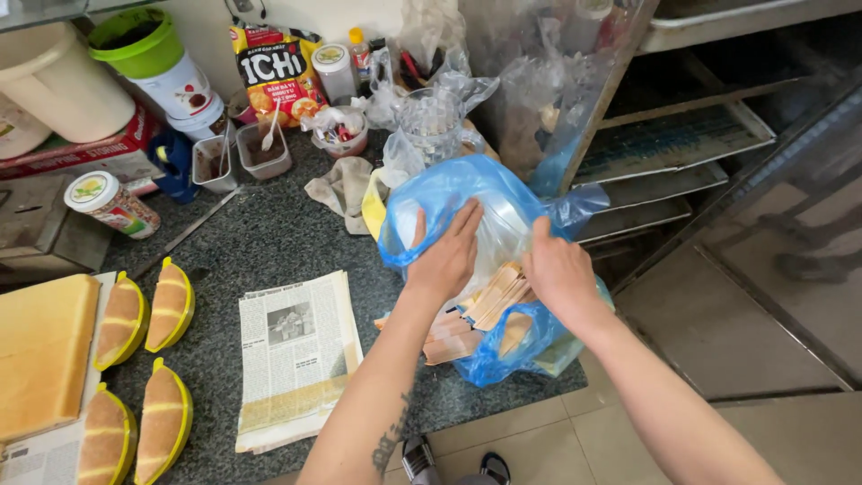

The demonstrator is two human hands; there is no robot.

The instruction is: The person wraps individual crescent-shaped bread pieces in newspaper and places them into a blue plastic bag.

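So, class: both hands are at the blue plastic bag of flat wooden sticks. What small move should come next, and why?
Probably spread the bag's mouth wider. The left hand presses flat on the blue bag, the right hand grips its edge, and the wooden sticks lie half covered by plastic.

Bright even light, mild wide-angle distortion

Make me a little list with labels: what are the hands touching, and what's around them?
Left hand: flat on the blue plastic bag
Right hand: gripping the bag's edge
Inside bag: flat wooden sticks, some spilling out
Surface: dark speckled counter
Nearby: folded newspaper, four loaves in yellow holders, a sponge cake block, a snack packet
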